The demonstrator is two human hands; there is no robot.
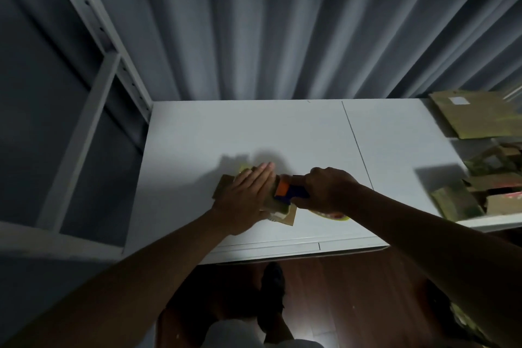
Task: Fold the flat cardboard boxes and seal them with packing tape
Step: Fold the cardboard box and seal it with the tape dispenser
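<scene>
Pressing flat, fingers straight and together: left hand point(248, 192), palm down on a small cardboard box point(226, 185) that lies on the white table point(282, 127); brown flaps visible past the wrist side and under the heel of the palm, most of the box hidden beneath the hand. Gripping, fingers curled: right hand point(327, 189), closed round a tape dispenser point(291, 191) with an orange front and a dark blue body, its head just beside the left hand's fingertips and against the near end of the box. Lying under the right hand and wrist: a yellowish roll of tape point(330, 215), only its lower edge showing, blurred. Hands close together, nearly touching across the dispenser, both forearms reaching in from the near edge of the table. Well to the right of the right hand: flat cardboard sheets point(477, 116) with a pale label, at the far corner, and nearer, a loose heap of cardboard pieces point(485, 186), blurred, exact count not tellable. Behind both hands: grey pleated curtain point(282, 22). Left of the left hand: white metal shelf frame point(113, 70). Below the forearms: dark wooden floor point(353, 291) and a dark shoe point(272, 282).
</scene>
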